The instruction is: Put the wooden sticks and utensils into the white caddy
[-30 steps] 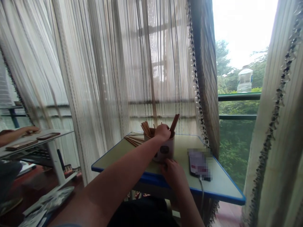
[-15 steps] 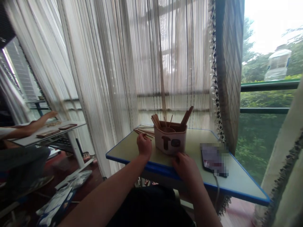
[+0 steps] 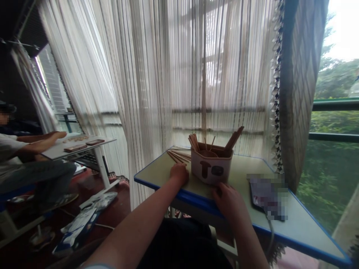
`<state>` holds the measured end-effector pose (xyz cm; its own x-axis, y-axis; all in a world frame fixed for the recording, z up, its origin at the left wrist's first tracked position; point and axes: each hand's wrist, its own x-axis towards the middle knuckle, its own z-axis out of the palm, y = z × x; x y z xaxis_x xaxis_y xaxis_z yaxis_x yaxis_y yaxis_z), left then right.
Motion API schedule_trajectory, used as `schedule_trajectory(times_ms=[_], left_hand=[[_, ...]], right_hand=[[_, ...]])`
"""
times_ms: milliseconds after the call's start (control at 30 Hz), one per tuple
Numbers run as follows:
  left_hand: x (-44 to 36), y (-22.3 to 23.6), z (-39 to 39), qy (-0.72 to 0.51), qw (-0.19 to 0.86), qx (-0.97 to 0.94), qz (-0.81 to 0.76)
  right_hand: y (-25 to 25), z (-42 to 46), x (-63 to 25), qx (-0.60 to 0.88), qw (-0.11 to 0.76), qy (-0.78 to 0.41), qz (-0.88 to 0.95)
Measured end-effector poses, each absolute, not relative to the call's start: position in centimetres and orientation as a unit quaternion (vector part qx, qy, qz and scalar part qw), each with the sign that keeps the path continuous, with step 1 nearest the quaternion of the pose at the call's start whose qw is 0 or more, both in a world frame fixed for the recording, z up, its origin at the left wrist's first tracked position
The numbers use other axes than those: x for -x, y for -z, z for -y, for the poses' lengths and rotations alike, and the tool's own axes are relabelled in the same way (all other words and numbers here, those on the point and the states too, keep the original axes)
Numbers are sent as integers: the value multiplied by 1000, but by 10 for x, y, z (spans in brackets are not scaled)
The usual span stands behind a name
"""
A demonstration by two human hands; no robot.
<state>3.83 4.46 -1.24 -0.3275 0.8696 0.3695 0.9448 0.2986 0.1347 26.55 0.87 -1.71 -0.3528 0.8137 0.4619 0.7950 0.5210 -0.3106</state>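
Currently I have the right hand (image 3: 228, 197) by the base of the pale container (image 3: 211, 163) and, apart from it, the left hand (image 3: 180, 175) curled at the near ends of the loose sticks (image 3: 178, 155); whether either grips, I can't tell. Slim and brown, they fan across the surface (image 3: 246, 162) beside the container, slanting back-left from that nearer hand.

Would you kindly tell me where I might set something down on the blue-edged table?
Bare tabletop lies between the container and the phone, right of the phone toward the near corner, and left of the left hand. Loose sticks crowd the far left beside the container; the right hand crowds the container's near side.
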Motion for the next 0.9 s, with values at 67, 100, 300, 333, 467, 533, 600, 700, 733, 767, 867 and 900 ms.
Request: schedule_trajectory(times_ms=[67, 100, 300, 333, 467, 533, 600, 700, 733, 767, 867, 900], left_hand=[[-39, 11, -42, 167, 123, 564, 799], [-39, 11, -41, 166, 123, 565, 799], [-40, 9, -39, 165, 107, 561, 804], [-40, 9, -39, 165, 103, 562, 804], [-39, 8, -38, 167, 99, 563, 804], [-38, 9, -38, 167, 100, 559, 806], [-38, 9, -38, 164, 100, 557, 808], [-40, 10, -38, 156, 106, 558, 808], [-41, 10, -37, 154, 110, 558, 808], [-42, 9, -37, 151, 114, 559, 807], [-43, 9, -36, 146, 119, 566, 803], [-44, 8, -35, 146, 119, 567, 802]], right_hand=[[17, -8, -266, 489, 290, -10, 822], [17, -8, -266, 490, 290, -8, 822], [17, -6, -266, 490, 287, -3, 823], [17, -6, -266, 489, 288, -3, 823], [16, -6, -265, 485, 290, -1, 825], [16, -6, -265, 489, 287, 1, 824], [16, -6, -265, 492, 286, 0, 822], [17, -6, -265, 489, 285, -5, 824], [17, -6, -266, 489, 286, -6, 824], [17, -7, -266, 488, 287, -6, 824], [17, -7, -266, 487, 288, -9, 825], [17, -8, -266, 487, 288, -11, 824]])
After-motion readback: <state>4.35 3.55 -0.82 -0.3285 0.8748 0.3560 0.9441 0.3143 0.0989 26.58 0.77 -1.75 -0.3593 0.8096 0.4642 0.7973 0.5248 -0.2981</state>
